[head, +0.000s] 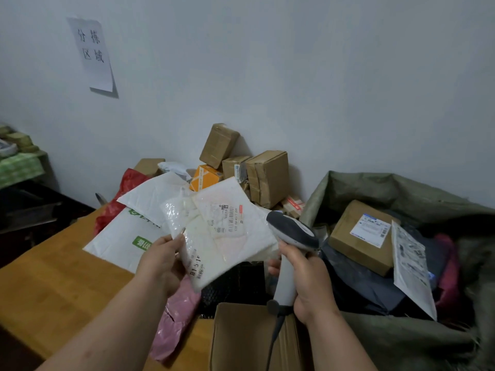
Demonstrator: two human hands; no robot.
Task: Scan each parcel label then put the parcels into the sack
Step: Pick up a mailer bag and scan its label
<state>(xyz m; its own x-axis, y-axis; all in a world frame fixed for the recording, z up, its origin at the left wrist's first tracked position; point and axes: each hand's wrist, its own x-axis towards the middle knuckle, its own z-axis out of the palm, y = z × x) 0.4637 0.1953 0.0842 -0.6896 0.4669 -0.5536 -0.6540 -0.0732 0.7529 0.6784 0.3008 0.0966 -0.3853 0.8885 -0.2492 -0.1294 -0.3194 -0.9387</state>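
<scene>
Your right hand (pixel 308 274) is wrapping its curled fingers around the handle of a grey-and-white handheld barcode scanner (pixel 290 253), its head sitting just beside a white bubble-wrap parcel (pixel 214 236). Your left hand (pixel 162 261) is pinching that parcel's lower left edge, thumb on top, over the wooden table (pixel 53 277), left of the green woven sack (pixel 401 191).

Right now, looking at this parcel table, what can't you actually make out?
Head view only:
- Label print on the white mailer held by the left hand: too small and blurred.
- Scanner trigger: hidden by the right hand.
- Sack depth: hidden by the parcels in it.
- Cardboard box: cut off by the bottom edge.
</scene>
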